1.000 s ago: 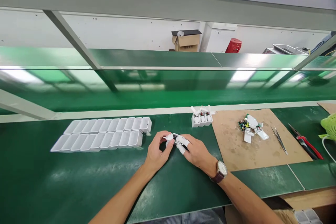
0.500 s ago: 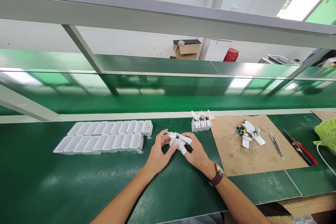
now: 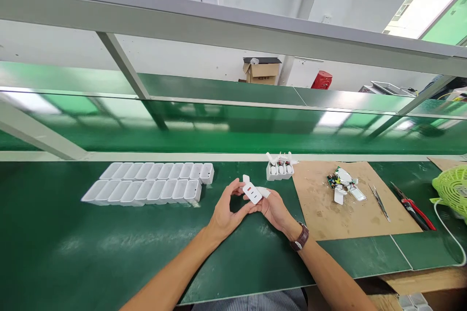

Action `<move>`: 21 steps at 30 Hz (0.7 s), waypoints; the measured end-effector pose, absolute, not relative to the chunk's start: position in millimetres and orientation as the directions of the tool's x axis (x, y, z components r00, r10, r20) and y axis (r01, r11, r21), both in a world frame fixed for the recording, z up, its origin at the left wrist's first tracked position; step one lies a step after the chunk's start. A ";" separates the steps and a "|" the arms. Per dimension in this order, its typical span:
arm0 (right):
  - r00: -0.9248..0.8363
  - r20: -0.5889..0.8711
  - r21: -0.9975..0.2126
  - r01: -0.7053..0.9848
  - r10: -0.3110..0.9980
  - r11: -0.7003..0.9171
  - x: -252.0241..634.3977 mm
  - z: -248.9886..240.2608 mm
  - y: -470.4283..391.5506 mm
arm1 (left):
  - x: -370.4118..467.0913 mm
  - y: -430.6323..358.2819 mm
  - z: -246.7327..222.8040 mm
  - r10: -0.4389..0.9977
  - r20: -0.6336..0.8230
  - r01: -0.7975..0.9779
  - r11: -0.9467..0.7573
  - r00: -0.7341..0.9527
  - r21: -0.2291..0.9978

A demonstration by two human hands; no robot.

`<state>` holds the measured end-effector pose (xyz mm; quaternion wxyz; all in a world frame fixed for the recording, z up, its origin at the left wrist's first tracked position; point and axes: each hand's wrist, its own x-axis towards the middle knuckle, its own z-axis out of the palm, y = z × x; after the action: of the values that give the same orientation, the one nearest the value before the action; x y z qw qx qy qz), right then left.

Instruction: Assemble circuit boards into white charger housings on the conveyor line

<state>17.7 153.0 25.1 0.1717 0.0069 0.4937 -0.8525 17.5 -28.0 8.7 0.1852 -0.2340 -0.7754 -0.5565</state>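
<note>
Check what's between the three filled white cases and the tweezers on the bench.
A circuit board with white parts attached, lying on the brown sheet; the head view shows it.

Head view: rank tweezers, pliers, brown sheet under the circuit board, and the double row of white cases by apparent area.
1. Brown sheet
2. Double row of white cases
3. Pliers
4. Tweezers
</note>
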 end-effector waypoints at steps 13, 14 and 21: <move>-0.886 0.463 -0.773 -0.418 -0.025 0.477 11.4 15.5 160.2 | 5.3 -32.1 -4.1 0.441 0.441 0.615 0.427 -0.782 0.663; -0.866 0.499 -0.763 -0.423 0.029 0.489 10.9 18.3 163.3 | 5.1 -32.1 -5.9 0.438 0.425 0.599 0.427 -0.792 0.677; -0.702 0.497 -0.838 -0.237 0.509 0.491 -9.3 14.4 227.6 | -10.2 -20.2 -8.0 0.338 0.275 0.405 0.416 -0.900 0.814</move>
<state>-9.3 227.6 14.4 -0.3757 0.0876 0.7775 -0.4966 -10.2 -20.2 -8.0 0.0337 -0.2211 -0.8408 -0.4930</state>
